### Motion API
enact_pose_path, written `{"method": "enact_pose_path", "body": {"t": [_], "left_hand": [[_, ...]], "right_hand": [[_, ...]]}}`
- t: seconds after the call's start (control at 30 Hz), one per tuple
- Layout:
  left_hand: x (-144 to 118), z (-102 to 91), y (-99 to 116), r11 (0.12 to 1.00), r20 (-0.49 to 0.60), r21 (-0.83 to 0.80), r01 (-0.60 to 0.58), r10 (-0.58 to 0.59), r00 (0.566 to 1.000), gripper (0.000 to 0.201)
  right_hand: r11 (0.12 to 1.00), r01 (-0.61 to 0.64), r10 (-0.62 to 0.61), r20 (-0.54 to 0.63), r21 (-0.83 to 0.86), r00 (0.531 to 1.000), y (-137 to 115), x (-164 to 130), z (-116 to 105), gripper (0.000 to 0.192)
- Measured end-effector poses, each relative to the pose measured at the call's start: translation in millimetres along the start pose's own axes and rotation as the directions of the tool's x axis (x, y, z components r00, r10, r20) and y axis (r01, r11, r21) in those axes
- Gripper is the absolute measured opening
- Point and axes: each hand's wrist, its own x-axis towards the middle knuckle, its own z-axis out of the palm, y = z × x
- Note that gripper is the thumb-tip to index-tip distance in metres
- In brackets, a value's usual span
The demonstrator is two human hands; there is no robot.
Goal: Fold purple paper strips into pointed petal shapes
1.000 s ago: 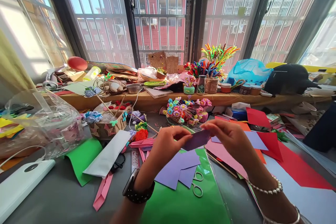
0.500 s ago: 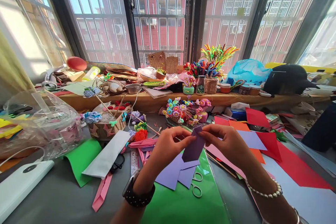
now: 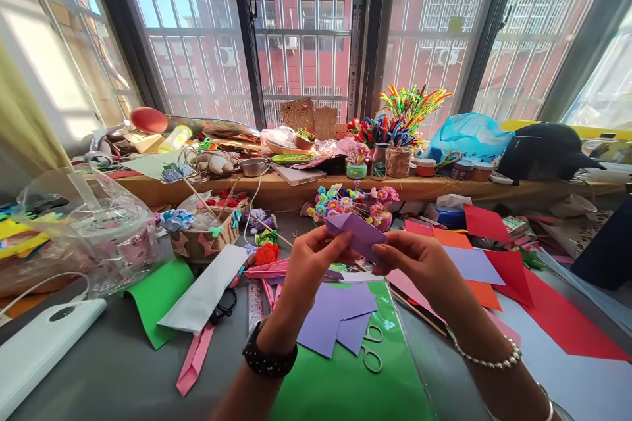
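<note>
Lying nearest on the grey table [image 3: 113, 368], at six o'clock, a glossy green sheet [image 3: 345, 381] carries flat lilac paper pieces [image 3: 330, 316] and small scissors [image 3: 370, 352] with pale loop handles. Just above them, the left hand [image 3: 309, 263] and the right hand [image 3: 419, 263] meet at the centre, fingertips pinched on a folded purple paper [image 3: 358, 233], which is creased into a pointed, roughly boat-like form and held in the air above the table. A dark watch sits on the left wrist, a beaded bracelet on the right.

At nine o'clock a crinkled clear plastic bag [image 3: 99, 237] holds yellow and patterned pieces, too blurred to name. At ten o'clock a woven basket [image 3: 202, 240] holds paper flowers and thin wooden sticks. At three o'clock red, orange and lilac sheets [image 3: 494, 256] overlap, matte and flat.

Farther off at twelve o'clock, a cluster of small multicoloured flowers [image 3: 353, 204] stands on stems. Behind it, on the wooden windowsill [image 3: 276, 191], a small woven pot [image 3: 397, 161] holds bright fuzzy pipe cleaners [image 3: 405, 108], with a metal bowl [image 3: 253, 166] at eleven o'clock and a blue plastic bag [image 3: 469, 135] at one o'clock.
</note>
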Motion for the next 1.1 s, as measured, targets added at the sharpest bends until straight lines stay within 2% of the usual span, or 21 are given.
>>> {"method": "enact_pose_path", "body": {"t": [0.13, 0.2, 0.27, 0.37, 0.47, 0.57, 0.63, 0.8, 1.1], "left_hand": [[1.4, -8.7, 6.2, 0.997, 0.091, 0.067, 0.047, -0.053, 0.994, 0.021], [1.8, -14.5, 11.3, 0.993, 0.127, 0.106, 0.053, -0.067, 0.990, 0.029], [2.3, -19.6, 15.0, 0.987, 0.212, 0.146, 0.063, -0.093, 0.973, 0.033], [3.9, -22.5, 14.6, 0.979, 0.288, 0.187, 0.079, -0.131, 0.948, 0.026], [6.0, -19.2, 8.5, 0.981, 0.229, 0.173, 0.082, -0.121, 0.966, 0.022], [7.2, -14.1, 2.8, 0.990, 0.148, 0.133, 0.045, -0.065, 0.987, 0.019], [7.0, -11.9, 0.9, 0.994, 0.130, 0.104, 0.018, -0.031, 0.991, 0.016], [5.4, -11.6, 1.2, 0.998, 0.169, 0.057, -0.013, 0.003, 0.986, 0.013], [5.0, -11.8, -0.3, 0.991, 0.282, 0.094, 0.099, -0.122, 0.952, 0.028]], "right_hand": [[0.995, 0.013, -0.018, -0.053, -0.101, 0.998, 1.3, -0.2, -3.5, 0.019], [0.986, 0.012, -0.020, -0.046, -0.166, 0.999, 1.2, 0.0, -5.9, 0.020], [0.976, 0.011, -0.017, -0.026, -0.216, 1.000, 0.4, 0.1, -7.6, 0.020], [0.970, 0.022, -0.026, -0.014, -0.242, 1.000, -1.6, -0.2, -7.3, 0.020], [0.978, 0.036, -0.051, -0.065, -0.205, 0.997, -1.9, -0.3, -3.9, 0.019], [0.993, 0.066, -0.078, -0.114, -0.102, 0.990, 0.6, 0.7, 0.1, 0.019], [0.996, 0.080, -0.083, -0.121, -0.030, 0.989, 2.7, 2.0, 1.6, 0.019], [0.990, 0.133, -0.125, -0.162, 0.037, 0.979, 6.2, 3.9, 0.8, 0.014], [0.967, 0.234, -0.244, -0.099, -0.104, 0.965, 9.1, 3.2, -2.2, 0.015]]}}
